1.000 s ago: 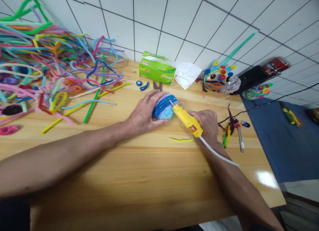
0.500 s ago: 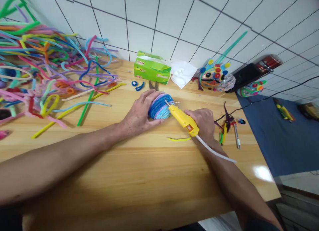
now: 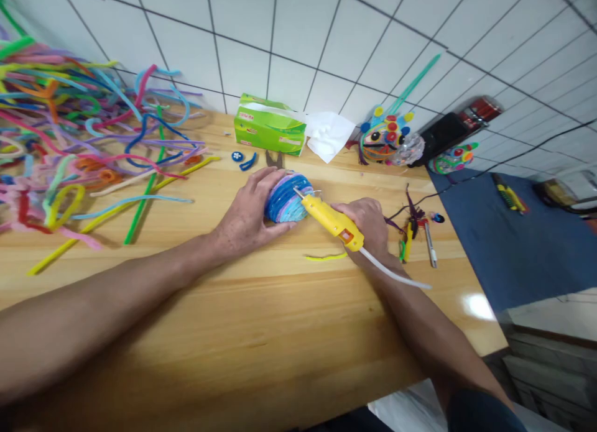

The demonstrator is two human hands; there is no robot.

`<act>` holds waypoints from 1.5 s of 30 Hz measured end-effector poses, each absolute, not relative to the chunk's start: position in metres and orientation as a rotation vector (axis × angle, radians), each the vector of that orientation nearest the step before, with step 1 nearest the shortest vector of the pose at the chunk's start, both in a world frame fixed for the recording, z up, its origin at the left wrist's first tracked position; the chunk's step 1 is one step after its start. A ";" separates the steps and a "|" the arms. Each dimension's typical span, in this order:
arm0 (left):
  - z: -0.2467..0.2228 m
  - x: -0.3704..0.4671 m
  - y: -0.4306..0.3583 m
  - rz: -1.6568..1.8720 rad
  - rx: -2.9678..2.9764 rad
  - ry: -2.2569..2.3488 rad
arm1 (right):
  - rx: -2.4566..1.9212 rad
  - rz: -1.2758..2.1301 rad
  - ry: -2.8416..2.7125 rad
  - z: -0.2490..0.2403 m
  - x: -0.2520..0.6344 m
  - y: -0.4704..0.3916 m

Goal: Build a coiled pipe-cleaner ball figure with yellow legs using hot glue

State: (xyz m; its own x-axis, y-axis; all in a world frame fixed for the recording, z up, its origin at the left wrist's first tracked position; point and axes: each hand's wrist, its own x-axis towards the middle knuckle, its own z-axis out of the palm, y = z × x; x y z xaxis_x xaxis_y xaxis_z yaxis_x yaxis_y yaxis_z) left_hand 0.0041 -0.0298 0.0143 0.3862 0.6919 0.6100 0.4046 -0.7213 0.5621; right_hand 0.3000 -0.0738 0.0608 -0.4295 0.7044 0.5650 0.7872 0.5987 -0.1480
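Observation:
My left hand (image 3: 249, 214) is wrapped round the left side of a rounded craft piece (image 3: 286, 199) covered in bands of blue, light blue and purple pipe cleaner. My right hand (image 3: 366, 224) grips a yellow hot glue gun (image 3: 331, 222), whose metal nozzle points at the top of the craft piece. From here I cannot tell whether the tip touches it. A white glue stick (image 3: 392, 275) sticks out of the gun's back end. Below the gun lies a short yellow pipe cleaner (image 3: 325, 257). Behind the craft piece are pliers (image 3: 274, 160), partly hidden.
Many coloured pipe cleaners (image 3: 93, 127) are heaped at the left. A green tissue pack (image 3: 270, 130) and decorated figures (image 3: 385, 140) stand along the tiled wall. A utility knife (image 3: 430, 245) lies at the right, near the black cord (image 3: 513, 156).
The view has shifted, so everything sits a little further left in the picture. Both hands keep their holds, and the glue gun stays at the top of the craft piece.

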 end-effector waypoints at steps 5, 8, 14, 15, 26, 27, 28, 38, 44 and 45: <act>0.015 0.004 -0.028 1.278 2.302 0.945 | -1.592 0.150 -1.684 0.061 0.315 -0.063; 0.016 0.003 -0.028 1.266 2.276 0.950 | -1.625 0.310 -1.503 0.054 0.334 -0.045; 0.018 0.001 -0.029 1.276 2.299 0.909 | -1.810 0.390 -1.431 0.034 0.361 -0.024; 0.018 0.001 -0.028 1.278 2.305 0.893 | -1.853 0.370 -1.429 0.032 0.362 -0.023; 0.014 0.000 -0.025 1.286 2.228 0.944 | -1.879 0.232 -1.583 0.019 0.359 -0.023; 0.015 0.000 -0.025 1.291 2.211 0.952 | -1.870 0.222 -1.585 0.018 0.359 -0.022; 0.015 0.000 -0.025 1.292 2.198 0.959 | -1.861 0.211 -1.586 0.018 0.360 -0.022; 0.009 -0.001 -0.017 1.236 2.019 0.994 | -1.879 0.148 -1.613 0.014 0.361 -0.023; 0.003 -0.002 -0.015 1.207 1.896 1.017 | -1.912 0.184 -1.681 0.013 0.363 -0.025; 0.002 -0.002 -0.014 1.208 1.874 1.021 | -1.922 0.172 -1.680 0.013 0.363 -0.027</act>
